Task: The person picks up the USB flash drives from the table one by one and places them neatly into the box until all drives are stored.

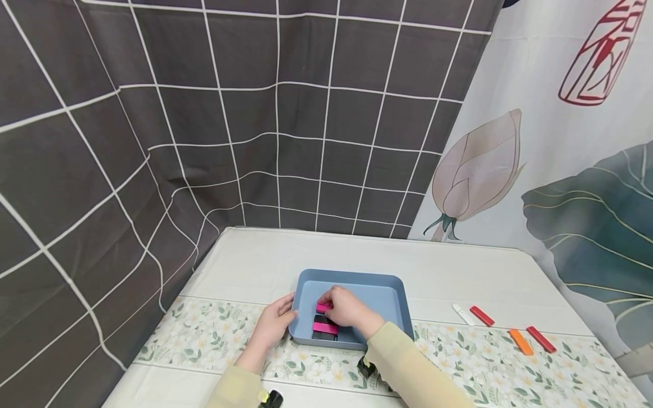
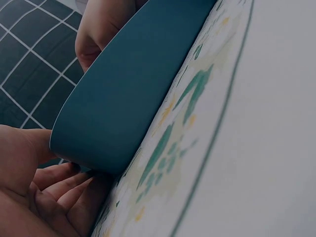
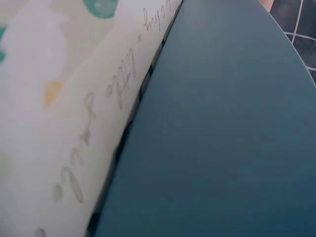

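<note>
A shallow blue tray [image 1: 382,303] rests on the table. My left hand [image 1: 275,322] holds it at the left end, thumb over the rim and fingers along the outer wall [image 2: 98,118]. Inside, near the left wall, small black bars [image 1: 324,335] and a pink bar [image 1: 325,327] form a column. My right hand [image 1: 346,307] reaches over the near wall, fingertips pinching another pink bar [image 1: 322,308] at the column's far end. The tray's near wall [image 3: 212,123] fills most of the right wrist view and hides that hand's fingers.
To the tray's right lie a white piece [image 1: 462,314], a red bar [image 1: 482,316], an orange bar [image 1: 521,342] and a second red bar [image 1: 541,339]. A floral strip [image 1: 219,334] crosses the tablecloth. A dark gridded curtain [image 1: 306,113] hangs behind the table.
</note>
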Motion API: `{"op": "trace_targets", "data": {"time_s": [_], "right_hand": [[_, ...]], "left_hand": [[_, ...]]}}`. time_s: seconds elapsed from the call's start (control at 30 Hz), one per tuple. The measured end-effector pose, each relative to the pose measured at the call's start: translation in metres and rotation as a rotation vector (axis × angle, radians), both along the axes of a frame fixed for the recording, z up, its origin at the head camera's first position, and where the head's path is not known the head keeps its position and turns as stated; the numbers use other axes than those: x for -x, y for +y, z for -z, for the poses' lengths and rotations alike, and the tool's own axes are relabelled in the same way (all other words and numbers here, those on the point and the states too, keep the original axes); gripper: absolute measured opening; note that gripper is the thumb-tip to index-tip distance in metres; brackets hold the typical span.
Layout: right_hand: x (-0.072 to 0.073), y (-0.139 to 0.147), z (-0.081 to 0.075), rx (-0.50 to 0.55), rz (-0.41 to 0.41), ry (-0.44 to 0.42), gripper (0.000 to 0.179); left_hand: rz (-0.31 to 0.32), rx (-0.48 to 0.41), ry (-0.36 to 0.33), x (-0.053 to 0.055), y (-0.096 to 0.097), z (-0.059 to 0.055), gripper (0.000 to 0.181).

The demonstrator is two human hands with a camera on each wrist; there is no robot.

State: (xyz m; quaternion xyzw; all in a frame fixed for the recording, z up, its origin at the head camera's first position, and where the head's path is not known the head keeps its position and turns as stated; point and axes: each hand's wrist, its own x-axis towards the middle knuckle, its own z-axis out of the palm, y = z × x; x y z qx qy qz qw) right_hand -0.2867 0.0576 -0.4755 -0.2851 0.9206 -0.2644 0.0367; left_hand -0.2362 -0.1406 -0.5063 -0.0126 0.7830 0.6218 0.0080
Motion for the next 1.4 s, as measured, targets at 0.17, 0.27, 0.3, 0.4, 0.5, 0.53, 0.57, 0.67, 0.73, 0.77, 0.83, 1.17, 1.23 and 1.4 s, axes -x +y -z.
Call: {"op": "trace_targets", "data": {"time_s": [0.17,0.27,0.3,0.4,0.5,0.53,0.57,0.67,0.73,0.77,0.83,1.17,1.23,1.4], "right_hand": [[-0.0019,-0.0002,-0.0017,0.005,-0.004,-0.012,0.022],[-0.0028,-0.0002,-0.0023,0.005,-0.008,-0.016,0.022],[-0.0028,-0.0001,-0.0022,0.004,-0.009,-0.016,0.022],[-0.0033,-0.0003,-0.0022,0.002,-0.010,-0.031,0.022],[-0.0035,-0.0005,-0.0027,0.000,-0.008,-0.048,0.023],[-0.0036,-0.0007,-0.0030,-0.005,-0.005,-0.051,0.023],[-0.0038,-0.0008,-0.0033,-0.009,-0.002,-0.054,0.023],[-0.0041,-0.0010,-0.0035,-0.012,-0.003,-0.049,0.023],[-0.0046,-0.0011,-0.0033,-0.015,-0.003,-0.047,0.024],[-0.0048,-0.0012,-0.0030,-0.012,-0.004,-0.047,0.024],[-0.0049,-0.0012,-0.0025,-0.010,-0.006,-0.045,0.024],[-0.0046,-0.0002,-0.0031,-0.005,-0.029,-0.035,0.023],[-0.0048,0.0002,-0.0039,-0.004,-0.030,-0.042,0.022],[-0.0043,0.0015,-0.0070,-0.003,-0.025,-0.066,0.022]], "left_hand": [[0.004,-0.011,0.008,-0.0007,-0.0004,-0.0010,0.053],[0.006,-0.008,0.007,-0.0008,-0.0003,-0.0005,0.053],[0.005,-0.007,0.003,-0.0008,-0.0001,-0.0002,0.053],[0.004,-0.006,-0.008,-0.0009,0.0001,0.0004,0.053],[0.001,-0.009,-0.010,-0.0009,-0.0002,0.0004,0.053],[0.000,-0.009,-0.010,-0.0006,-0.0004,0.0006,0.053],[0.001,-0.008,-0.007,-0.0005,-0.0005,0.0008,0.053],[0.003,-0.004,0.001,-0.0001,-0.0008,0.0012,0.053],[0.004,-0.005,0.000,0.0002,-0.0008,0.0013,0.053],[0.005,-0.006,0.003,0.0001,-0.0009,0.0012,0.053],[0.006,-0.010,0.005,0.0002,-0.0010,0.0011,0.053],[0.011,-0.027,0.003,0.0003,-0.0014,0.0015,0.053],[0.010,-0.029,0.000,0.0002,-0.0014,0.0012,0.053],[0.011,-0.030,-0.004,0.0000,-0.0009,0.0009,0.053]]}}
